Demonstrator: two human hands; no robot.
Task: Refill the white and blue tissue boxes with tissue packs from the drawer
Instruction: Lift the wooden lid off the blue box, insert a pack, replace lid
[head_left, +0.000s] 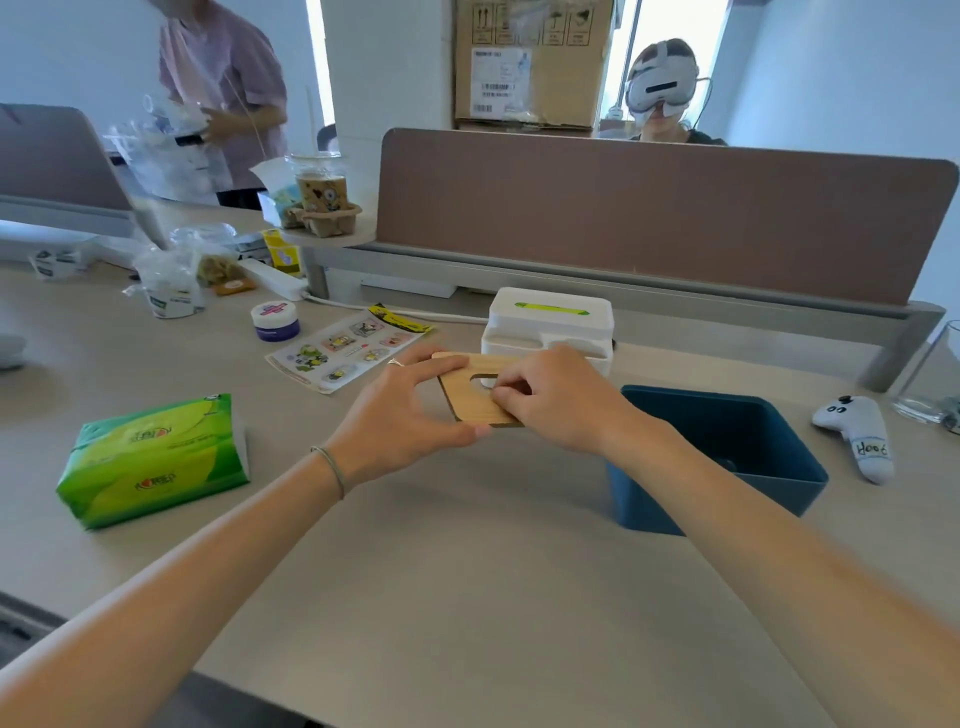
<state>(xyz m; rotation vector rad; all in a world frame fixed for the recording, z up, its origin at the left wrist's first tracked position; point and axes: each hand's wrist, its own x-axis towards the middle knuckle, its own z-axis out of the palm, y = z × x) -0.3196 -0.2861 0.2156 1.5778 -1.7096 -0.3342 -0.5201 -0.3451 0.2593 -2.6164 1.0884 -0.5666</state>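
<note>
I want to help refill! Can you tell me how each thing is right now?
Blue tissue box: open, lid off, looks empty.
Wooden lid: lifted, held by left hand and right hand.
White tissue box: closed, green showing in its slot.
Green tissue pack: lying on the desk, sealed.

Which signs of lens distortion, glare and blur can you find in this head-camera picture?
Head view: the wide-angle lens bows the brown desk partition and stretches the forearms; the window behind is blown out white; the left hand and right hand look slightly soft.
</note>
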